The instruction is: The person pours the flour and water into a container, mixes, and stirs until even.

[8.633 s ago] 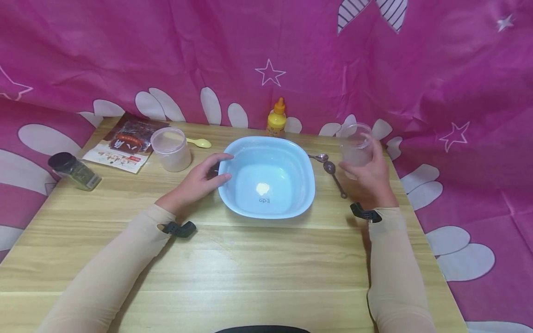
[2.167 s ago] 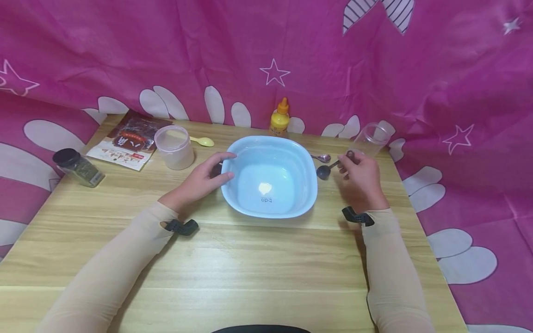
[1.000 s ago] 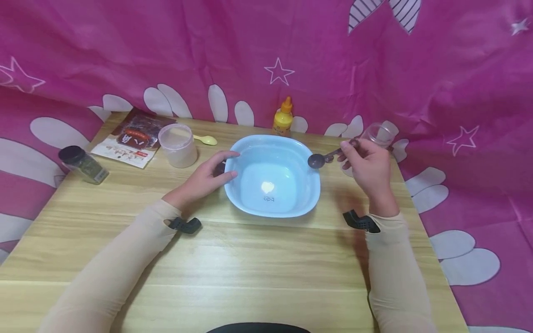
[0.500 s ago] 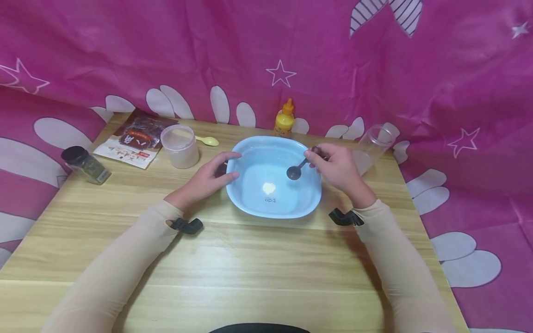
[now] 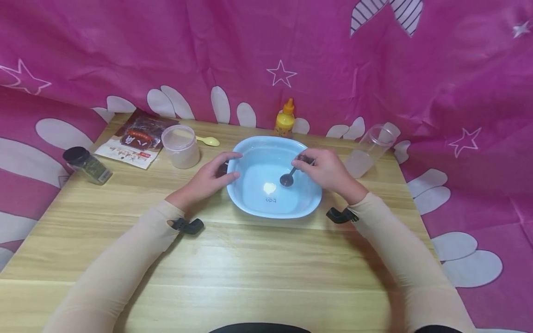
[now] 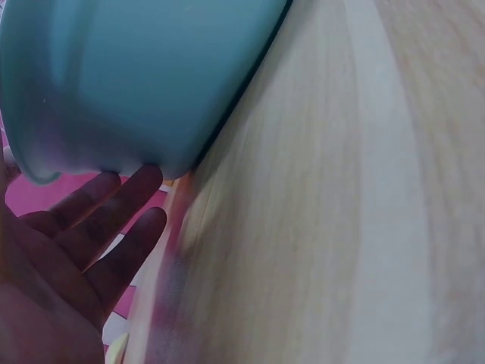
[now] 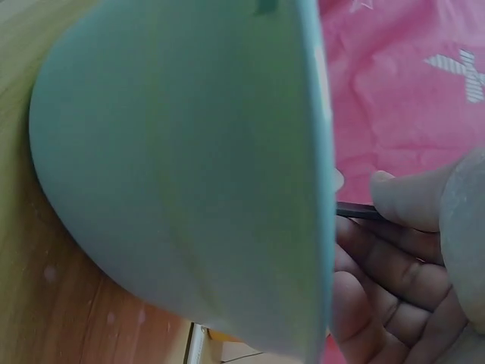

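Note:
A light blue basin [image 5: 275, 210] stands on the wooden table. My left hand [image 5: 208, 175] holds its left side, with thumb and index finger over the rim; in the left wrist view the other fingers lie along the outer wall. My right hand [image 5: 329, 171] pinches the handle of a dark measuring spoon [image 5: 287, 180] above the basin. The spoon's bowl points down and left, inside the rim. In the right wrist view only a short piece of dark handle [image 7: 356, 211] shows under the thumb, the rest hidden behind the basin.
Right of the basin is a clear jar [image 5: 368, 152]. Behind it stands a yellow squeeze bottle [image 5: 285, 122]. To the left are a translucent tub [image 5: 182, 150], a yellow spoon [image 5: 210, 141], a spice packet [image 5: 133, 138] and a black-capped spice jar [image 5: 89, 167]. A pink curtain [image 5: 233, 46] backs the table.
My right hand has let go of the clear jar, picked up the dark measuring spoon and carried it left over the basin, then lower. My left hand has stayed at the rim.

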The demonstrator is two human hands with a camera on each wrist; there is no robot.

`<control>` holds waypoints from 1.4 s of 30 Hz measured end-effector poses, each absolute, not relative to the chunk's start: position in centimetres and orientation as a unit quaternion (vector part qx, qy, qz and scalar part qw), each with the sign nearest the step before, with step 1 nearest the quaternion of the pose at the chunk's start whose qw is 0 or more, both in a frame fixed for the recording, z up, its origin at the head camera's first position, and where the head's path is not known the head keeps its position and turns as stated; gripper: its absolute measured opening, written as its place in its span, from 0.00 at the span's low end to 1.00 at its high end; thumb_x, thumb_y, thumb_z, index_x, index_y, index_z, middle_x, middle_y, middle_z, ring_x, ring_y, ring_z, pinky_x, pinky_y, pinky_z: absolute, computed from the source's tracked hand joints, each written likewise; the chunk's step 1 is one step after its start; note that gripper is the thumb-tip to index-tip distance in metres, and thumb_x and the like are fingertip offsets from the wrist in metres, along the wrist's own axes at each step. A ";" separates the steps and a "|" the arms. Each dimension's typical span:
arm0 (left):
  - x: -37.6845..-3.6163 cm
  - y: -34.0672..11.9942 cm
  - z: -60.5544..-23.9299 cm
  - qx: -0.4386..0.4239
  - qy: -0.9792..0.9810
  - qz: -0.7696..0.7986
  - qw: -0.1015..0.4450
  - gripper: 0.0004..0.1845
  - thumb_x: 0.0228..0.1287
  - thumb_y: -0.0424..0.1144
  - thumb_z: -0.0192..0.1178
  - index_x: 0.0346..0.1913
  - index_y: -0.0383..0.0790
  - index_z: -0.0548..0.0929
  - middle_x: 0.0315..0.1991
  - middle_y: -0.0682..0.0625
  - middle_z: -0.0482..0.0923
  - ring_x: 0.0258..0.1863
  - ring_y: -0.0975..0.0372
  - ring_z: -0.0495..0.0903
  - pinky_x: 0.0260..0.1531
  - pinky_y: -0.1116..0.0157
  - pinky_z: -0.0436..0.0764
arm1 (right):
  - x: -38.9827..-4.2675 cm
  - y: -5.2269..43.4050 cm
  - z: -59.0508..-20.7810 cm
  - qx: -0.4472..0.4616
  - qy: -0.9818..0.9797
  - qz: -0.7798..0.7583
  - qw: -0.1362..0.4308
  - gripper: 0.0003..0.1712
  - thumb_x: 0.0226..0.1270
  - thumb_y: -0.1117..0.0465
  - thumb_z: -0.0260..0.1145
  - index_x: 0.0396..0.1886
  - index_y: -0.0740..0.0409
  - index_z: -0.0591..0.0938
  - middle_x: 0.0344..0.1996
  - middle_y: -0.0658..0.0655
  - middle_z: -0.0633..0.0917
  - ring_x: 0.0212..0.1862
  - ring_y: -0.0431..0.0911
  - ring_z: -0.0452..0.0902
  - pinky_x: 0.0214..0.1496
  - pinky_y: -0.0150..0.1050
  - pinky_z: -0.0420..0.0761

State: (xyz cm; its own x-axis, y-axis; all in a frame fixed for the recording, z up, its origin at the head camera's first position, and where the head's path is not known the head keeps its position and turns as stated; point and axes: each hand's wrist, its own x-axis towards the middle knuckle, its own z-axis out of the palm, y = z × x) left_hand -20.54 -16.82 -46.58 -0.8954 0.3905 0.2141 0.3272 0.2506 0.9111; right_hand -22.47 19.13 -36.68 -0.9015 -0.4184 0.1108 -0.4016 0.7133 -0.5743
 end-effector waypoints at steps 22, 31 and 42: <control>-20.6 -16.7 -46.6 0.230 0.792 0.566 0.018 0.30 0.81 0.38 0.67 0.81 0.45 0.73 0.72 0.38 0.78 0.62 0.46 0.85 0.58 0.59 0.88 | -23.1 18.3 -36.1 -0.285 0.932 -0.214 0.061 0.11 0.82 0.51 0.72 0.48 0.52 0.94 0.29 0.48 0.87 0.33 0.48 0.76 0.35 0.43 0.76; -20.7 -16.8 -46.6 0.229 0.789 0.569 0.026 0.30 0.81 0.38 0.67 0.81 0.45 0.73 0.71 0.38 0.79 0.62 0.45 0.85 0.58 0.61 0.88 | -22.2 17.5 -35.4 -0.365 0.893 -0.231 0.128 0.08 0.80 0.54 0.75 0.47 0.50 0.96 0.37 0.46 0.93 0.32 0.43 0.78 0.38 0.43 0.75; -20.6 -16.7 -46.4 0.230 0.792 0.565 0.019 0.30 0.81 0.38 0.67 0.81 0.43 0.73 0.74 0.38 0.76 0.65 0.43 0.84 0.62 0.49 0.88 | -24.8 16.2 -35.3 -0.341 0.902 -0.232 0.123 0.09 0.82 0.55 0.73 0.46 0.53 0.95 0.34 0.52 0.92 0.34 0.45 0.80 0.36 0.41 0.77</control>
State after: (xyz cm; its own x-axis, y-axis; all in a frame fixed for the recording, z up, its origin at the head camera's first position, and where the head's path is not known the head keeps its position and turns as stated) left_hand -20.58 -16.73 -46.45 -0.8930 0.3867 0.2302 0.3434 0.2550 0.9039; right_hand -24.79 16.18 -35.30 -0.7366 -0.6734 -0.0635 -0.5589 0.6588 -0.5036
